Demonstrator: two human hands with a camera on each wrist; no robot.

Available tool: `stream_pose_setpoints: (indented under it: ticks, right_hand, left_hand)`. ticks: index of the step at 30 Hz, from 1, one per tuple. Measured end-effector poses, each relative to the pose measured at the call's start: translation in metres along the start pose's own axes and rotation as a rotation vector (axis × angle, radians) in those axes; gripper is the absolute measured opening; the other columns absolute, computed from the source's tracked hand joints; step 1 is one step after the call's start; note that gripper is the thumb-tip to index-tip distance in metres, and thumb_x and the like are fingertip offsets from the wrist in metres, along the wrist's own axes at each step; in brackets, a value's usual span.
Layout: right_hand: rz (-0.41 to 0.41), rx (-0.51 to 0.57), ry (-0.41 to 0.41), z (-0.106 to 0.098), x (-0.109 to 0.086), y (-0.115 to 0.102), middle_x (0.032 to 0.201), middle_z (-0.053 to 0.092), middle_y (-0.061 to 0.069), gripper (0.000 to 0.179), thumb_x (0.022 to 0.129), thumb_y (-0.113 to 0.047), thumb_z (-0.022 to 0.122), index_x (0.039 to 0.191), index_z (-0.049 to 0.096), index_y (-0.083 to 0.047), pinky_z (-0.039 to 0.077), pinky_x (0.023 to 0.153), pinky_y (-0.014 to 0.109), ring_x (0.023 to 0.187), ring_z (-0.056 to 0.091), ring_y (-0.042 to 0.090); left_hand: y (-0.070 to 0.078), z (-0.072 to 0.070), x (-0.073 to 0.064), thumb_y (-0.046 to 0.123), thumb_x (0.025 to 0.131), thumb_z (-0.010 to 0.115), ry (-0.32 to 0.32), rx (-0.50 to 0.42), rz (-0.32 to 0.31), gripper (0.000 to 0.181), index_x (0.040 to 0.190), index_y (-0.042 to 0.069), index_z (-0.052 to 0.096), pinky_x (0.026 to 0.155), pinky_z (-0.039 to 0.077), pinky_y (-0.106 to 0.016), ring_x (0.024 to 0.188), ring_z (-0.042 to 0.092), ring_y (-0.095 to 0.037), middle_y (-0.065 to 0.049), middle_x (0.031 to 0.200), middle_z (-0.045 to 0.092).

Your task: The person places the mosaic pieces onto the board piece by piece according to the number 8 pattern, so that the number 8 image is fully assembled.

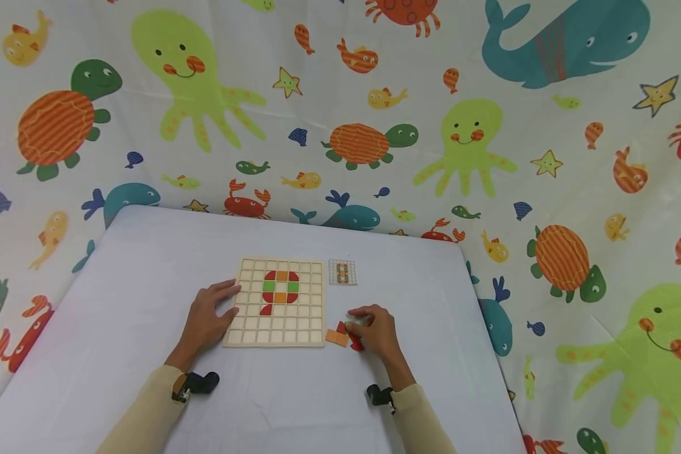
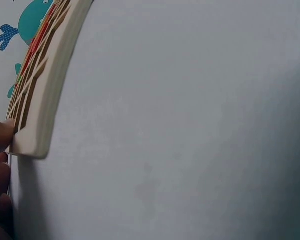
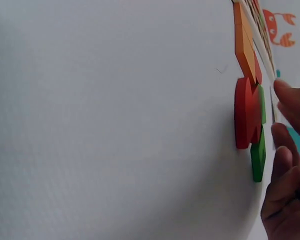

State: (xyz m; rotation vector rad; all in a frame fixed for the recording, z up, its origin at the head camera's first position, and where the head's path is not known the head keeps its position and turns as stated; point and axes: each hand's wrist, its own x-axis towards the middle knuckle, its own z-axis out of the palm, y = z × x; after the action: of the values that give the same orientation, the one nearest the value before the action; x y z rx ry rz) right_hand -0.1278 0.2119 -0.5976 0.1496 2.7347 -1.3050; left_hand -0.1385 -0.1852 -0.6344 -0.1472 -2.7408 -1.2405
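A wooden grid board (image 1: 301, 338) lies on the table, with red, green and orange pieces (image 1: 282, 297) forming a ring and one red piece (image 1: 266, 310) just below it. My left hand (image 1: 205, 317) rests at the board's left edge, fingers and thumb extended against the rim. Right of the board, my right hand (image 1: 381, 333) hovers over a small cluster of loose pieces. Among them are orange squares (image 1: 337, 337), red rounded pieces (image 3: 243, 112) and green pieces (image 3: 259, 161). The right wrist view shows its thumb and fingers apart, close beside the cluster.
A small pattern card (image 1: 342, 272) with a grid and coloured design lies by the board's upper right corner. White cloth covers the table (image 1: 272, 403). Behind it hangs a curtain (image 1: 329, 82) printed with sea animals.
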Motion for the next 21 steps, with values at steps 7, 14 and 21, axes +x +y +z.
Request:
stream_pose_setpoints:
  ticks: [7,14,21]
  right_hand:
    - [-0.094,-0.028,-0.071,0.003,-0.007,-0.003,0.098,0.072,-0.001,0.020,0.083,-0.019,0.092,0.101,0.084,-0.022,0.047,0.064,0.025,0.078,0.056,0.013]
    - [-0.087,-0.241,-0.047,0.006,-0.025,-0.009,0.090,0.069,-0.003,0.029,0.075,-0.025,0.098,0.099,0.083,-0.018,0.049,0.069,0.028,0.081,0.057,0.013]
    - [-0.074,-0.389,0.029,0.013,-0.035,-0.008,0.089,0.066,-0.005,0.032,0.072,-0.032,0.099,0.096,0.082,-0.019,0.048,0.070,0.028,0.082,0.054,0.012]
  left_hand:
    - [0.004,-0.002,0.002,0.002,0.093,0.074,-0.004,0.009,-0.015,0.051,0.143,0.001,0.065,0.107,0.040,-0.062,0.133,0.049,-0.044,-0.022,0.157,0.054]
    - [0.004,-0.001,0.001,0.003,0.093,0.074,-0.010,0.010,-0.022,0.051,0.143,0.002,0.064,0.108,0.040,-0.062,0.133,0.049,-0.044,-0.022,0.158,0.054]
    - [0.004,0.000,-0.001,0.004,0.093,0.074,-0.008,0.010,-0.027,0.051,0.143,0.002,0.065,0.108,0.040,-0.061,0.134,0.049,-0.043,-0.022,0.157,0.055]
